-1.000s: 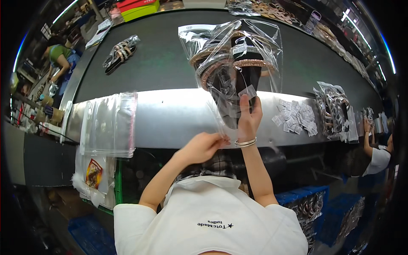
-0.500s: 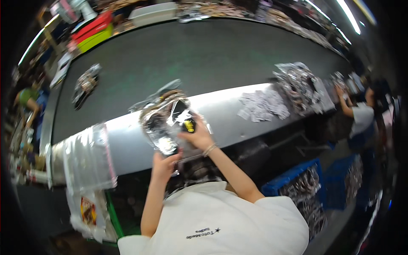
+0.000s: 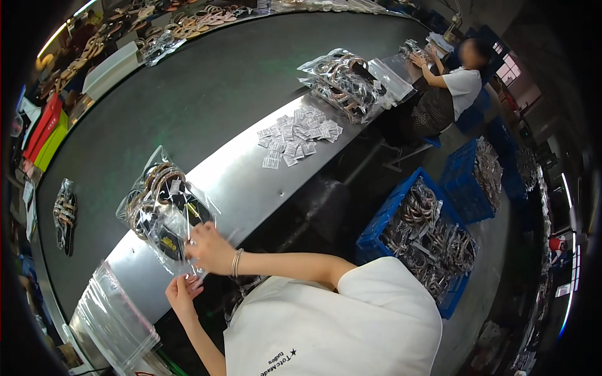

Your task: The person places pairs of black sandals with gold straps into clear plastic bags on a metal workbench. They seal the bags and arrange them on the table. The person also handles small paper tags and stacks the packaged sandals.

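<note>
A clear plastic bag with a pair of dark-soled, shiny-strapped sandals lies across the metal edge and the dark belt. At the near end of this bag, my left hand pinches the film between thumb and fingers. My right hand is curled onto the bag's near right side, beside a black sole with yellow print; its fingertips are partly hidden. A stack of flat clear bags hangs over the metal edge to the left. Small white printed labels form a loose heap to the right.
Further right lie more bagged sandals. A lone sandal rests on the belt at far left. Blue crates of bagged sandals stand on the floor at right. A co-worker sits along the edge handling a bag.
The bagged sandals, held up between both hands before, now lie on the metal edge and belt. My hands have shifted to the bag's near end. The view has turned rightward.
</note>
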`<state>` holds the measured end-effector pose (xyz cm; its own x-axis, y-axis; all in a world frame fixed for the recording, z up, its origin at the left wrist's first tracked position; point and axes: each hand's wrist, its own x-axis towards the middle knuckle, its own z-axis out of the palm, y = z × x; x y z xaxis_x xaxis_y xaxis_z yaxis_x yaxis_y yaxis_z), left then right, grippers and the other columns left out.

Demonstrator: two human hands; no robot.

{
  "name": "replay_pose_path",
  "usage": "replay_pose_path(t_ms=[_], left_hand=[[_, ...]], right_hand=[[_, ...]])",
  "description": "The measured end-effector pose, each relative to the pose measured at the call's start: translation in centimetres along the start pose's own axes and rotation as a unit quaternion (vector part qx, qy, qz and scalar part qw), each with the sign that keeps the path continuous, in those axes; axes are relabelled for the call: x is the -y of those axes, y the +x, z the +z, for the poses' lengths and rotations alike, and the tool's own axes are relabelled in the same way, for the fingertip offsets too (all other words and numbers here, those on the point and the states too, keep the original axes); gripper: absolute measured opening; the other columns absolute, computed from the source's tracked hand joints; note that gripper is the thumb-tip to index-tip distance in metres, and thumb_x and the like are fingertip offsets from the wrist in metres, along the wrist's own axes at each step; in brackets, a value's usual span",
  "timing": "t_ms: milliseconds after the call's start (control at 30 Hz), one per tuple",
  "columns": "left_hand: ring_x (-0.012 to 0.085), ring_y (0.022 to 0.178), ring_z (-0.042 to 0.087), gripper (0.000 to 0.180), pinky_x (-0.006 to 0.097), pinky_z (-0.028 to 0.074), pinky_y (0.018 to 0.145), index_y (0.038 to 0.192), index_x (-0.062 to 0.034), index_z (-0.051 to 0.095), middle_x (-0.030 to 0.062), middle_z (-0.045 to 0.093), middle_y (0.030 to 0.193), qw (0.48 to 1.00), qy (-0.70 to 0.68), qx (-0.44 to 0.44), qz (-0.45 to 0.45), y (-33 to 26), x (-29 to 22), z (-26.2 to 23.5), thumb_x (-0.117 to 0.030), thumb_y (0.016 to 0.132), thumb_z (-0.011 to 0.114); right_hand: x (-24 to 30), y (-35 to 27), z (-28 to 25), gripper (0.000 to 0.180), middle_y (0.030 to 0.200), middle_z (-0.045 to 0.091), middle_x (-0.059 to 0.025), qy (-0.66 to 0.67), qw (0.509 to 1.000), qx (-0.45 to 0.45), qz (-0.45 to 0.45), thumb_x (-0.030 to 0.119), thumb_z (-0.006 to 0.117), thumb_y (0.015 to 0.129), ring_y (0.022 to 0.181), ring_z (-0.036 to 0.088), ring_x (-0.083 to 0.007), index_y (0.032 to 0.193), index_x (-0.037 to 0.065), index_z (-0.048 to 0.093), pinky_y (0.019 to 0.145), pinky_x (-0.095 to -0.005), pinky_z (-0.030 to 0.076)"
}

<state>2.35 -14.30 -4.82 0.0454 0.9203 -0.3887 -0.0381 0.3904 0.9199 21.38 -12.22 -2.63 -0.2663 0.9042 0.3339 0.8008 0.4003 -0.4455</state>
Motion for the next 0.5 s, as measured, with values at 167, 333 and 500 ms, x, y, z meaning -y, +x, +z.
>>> replay_pose_path(t_ms=[167,333,500], left_hand=[[0.0203,0.062,0.067,0.028,0.027,0.056,0.050,0.092,0.0030,0.057,0.0114,0.066,0.077,0.999,-0.021,-0.032,-0.032,-2.4,-1.1,0.9,-0.022,0.094,0.046],[0.0192,0.065,0.067,0.025,0.026,0.056,0.052,0.095,0.0023,0.058,0.0111,0.066,0.081,0.999,-0.044,-0.022,-0.007,-2.5,-0.2,0.2,-0.019,0.094,0.045],[0.0189,0.071,0.068,0.025,0.025,0.056,0.053,0.100,0.0030,0.056,0.0130,0.066,0.089,0.997,-0.037,-0.056,0.027,-1.7,0.4,-0.4,-0.018,0.094,0.045]], right_hand=[[2.8,-0.3,2.5,0.022,0.090,0.053,-0.0034,0.042,0.997,0.018,-0.066,0.029,0.070,0.065,0.096,0.046,-0.0215,0.074,0.013,0.059,0.085,-0.0376,0.034],[3.5,-0.5,3.4,0.011,0.079,0.054,-0.0013,0.000,0.988,0.035,-0.153,0.020,0.061,0.073,0.083,0.051,-0.0174,0.070,0.009,0.060,0.080,-0.0301,0.036],[3.3,-4.4,-0.1,0.023,0.080,0.054,-0.0026,0.045,0.971,0.032,-0.232,0.028,0.067,0.069,0.087,0.052,-0.0178,0.075,0.006,0.062,0.085,-0.0304,0.040]])
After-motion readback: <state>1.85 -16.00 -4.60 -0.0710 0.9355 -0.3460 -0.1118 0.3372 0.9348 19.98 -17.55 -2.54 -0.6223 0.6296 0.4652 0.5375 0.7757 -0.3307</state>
